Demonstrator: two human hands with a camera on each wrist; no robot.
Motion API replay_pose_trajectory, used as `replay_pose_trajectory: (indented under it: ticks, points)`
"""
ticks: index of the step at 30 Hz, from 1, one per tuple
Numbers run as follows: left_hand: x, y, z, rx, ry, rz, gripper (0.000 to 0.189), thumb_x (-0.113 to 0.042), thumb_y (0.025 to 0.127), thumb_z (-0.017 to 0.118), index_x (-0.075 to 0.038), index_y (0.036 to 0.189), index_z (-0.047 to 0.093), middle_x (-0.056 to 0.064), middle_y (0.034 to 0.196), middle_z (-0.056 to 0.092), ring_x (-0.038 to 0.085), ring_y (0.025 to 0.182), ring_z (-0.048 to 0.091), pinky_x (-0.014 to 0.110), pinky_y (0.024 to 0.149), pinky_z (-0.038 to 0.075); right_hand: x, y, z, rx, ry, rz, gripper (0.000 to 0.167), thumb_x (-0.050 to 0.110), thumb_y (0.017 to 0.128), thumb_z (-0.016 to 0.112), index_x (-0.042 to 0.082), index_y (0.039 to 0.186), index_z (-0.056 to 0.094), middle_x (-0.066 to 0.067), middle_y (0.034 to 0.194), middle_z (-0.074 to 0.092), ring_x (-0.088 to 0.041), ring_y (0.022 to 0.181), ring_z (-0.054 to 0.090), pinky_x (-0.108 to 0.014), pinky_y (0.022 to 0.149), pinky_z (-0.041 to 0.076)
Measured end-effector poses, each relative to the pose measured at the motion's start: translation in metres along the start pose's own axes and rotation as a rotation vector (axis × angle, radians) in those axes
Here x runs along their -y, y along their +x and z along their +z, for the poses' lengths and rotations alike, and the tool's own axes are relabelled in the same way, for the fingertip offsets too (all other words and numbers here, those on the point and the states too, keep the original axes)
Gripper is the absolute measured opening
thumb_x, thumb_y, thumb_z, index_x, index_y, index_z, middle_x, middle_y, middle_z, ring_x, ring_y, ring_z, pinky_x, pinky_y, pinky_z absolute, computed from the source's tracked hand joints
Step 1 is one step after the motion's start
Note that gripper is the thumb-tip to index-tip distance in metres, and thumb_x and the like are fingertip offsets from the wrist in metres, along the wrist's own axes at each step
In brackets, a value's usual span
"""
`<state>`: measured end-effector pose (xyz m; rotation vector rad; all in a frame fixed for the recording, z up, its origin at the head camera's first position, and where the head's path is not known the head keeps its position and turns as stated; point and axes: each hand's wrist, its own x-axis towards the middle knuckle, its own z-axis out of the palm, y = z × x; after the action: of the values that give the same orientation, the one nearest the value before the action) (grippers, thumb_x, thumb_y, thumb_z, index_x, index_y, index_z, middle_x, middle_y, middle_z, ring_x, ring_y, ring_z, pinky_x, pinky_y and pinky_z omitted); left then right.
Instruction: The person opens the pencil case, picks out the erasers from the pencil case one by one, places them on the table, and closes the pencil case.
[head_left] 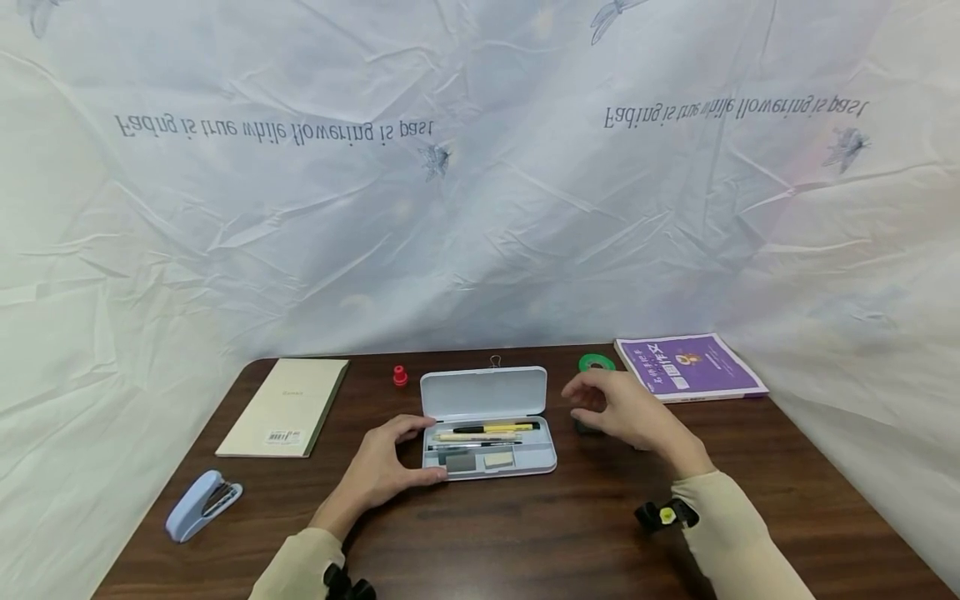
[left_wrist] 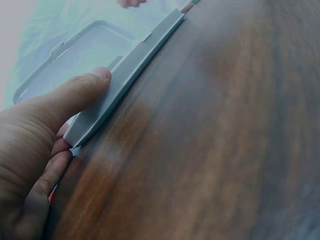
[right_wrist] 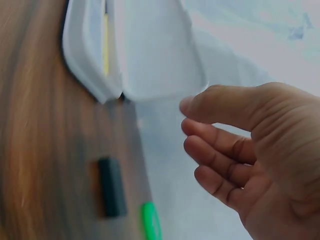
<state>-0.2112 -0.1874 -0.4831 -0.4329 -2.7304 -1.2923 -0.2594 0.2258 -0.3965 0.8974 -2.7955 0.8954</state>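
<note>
A white pencil case (head_left: 483,394) stands open in the middle of the table, its lid tilted up at the back. Inside lie a yellow-and-black pen (head_left: 513,427), a pale pen or pencil (head_left: 477,437), a slim clear pen, a whitish eraser (head_left: 498,459) and a dark grey block (head_left: 461,462). My left hand (head_left: 378,468) holds the case's left end, thumb on the front edge; in the left wrist view its fingers (left_wrist: 55,170) reach around the end. To the right of the lid, my right hand (head_left: 618,408) hovers with loosely bent fingers and nothing in them.
A small black block (right_wrist: 112,187) and a green tape roll (head_left: 597,362) lie near my right hand. Farther right is a purple book (head_left: 686,365). A cream notebook (head_left: 281,404), blue stapler (head_left: 201,505) and red cap-like piece (head_left: 401,376) are leftward. A binder clip (head_left: 495,362) sits behind the lid.
</note>
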Motion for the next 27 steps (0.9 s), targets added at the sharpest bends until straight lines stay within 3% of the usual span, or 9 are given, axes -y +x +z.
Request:
replay_pose_trajectory:
  ticks: [7, 13, 23, 27]
  points:
    - [0.000, 0.000, 0.001, -0.004, -0.008, 0.004, 0.082, -0.057, 0.074, 0.103, -0.023, 0.143, 0.074, -0.005, 0.143, 0.072, 0.023, 0.136, 0.068, 0.055, 0.117, 0.053, 0.031, 0.008, -0.001, -0.040, 0.061, -0.086, 0.024, 0.005, 0.097, 0.087, 0.013, 0.119, 0.081, 0.001, 0.109, 0.078, -0.010, 0.096, 0.072, -0.035, 0.084, 0.064]
    - [0.000, 0.000, 0.001, -0.005, -0.006, -0.001, 0.081, -0.056, 0.074, 0.104, -0.024, 0.143, 0.074, -0.005, 0.144, 0.071, 0.024, 0.136, 0.068, 0.055, 0.117, 0.053, 0.047, 0.017, 0.010, 0.005, 0.139, -0.130, 0.027, 0.002, 0.099, 0.084, 0.009, 0.124, 0.080, -0.006, 0.115, 0.079, -0.011, 0.098, 0.072, -0.038, 0.086, 0.065]
    - [0.000, 0.001, 0.000, -0.003, 0.002, 0.003, 0.081, -0.057, 0.075, 0.103, -0.024, 0.142, 0.074, -0.006, 0.143, 0.071, 0.022, 0.136, 0.069, 0.055, 0.117, 0.053, 0.063, 0.026, 0.042, 0.088, 0.144, -0.215, 0.025, 0.004, 0.099, 0.084, 0.014, 0.122, 0.080, -0.003, 0.113, 0.078, -0.016, 0.099, 0.074, -0.046, 0.085, 0.065]
    - [0.001, 0.001, -0.001, -0.003, 0.000, 0.007, 0.080, -0.056, 0.075, 0.103, -0.023, 0.142, 0.074, -0.005, 0.142, 0.072, 0.023, 0.136, 0.069, 0.055, 0.117, 0.053, 0.065, 0.029, 0.055, 0.126, 0.124, -0.229, 0.022, 0.003, 0.099, 0.083, 0.009, 0.121, 0.081, -0.003, 0.109, 0.078, -0.016, 0.098, 0.073, -0.042, 0.088, 0.065]
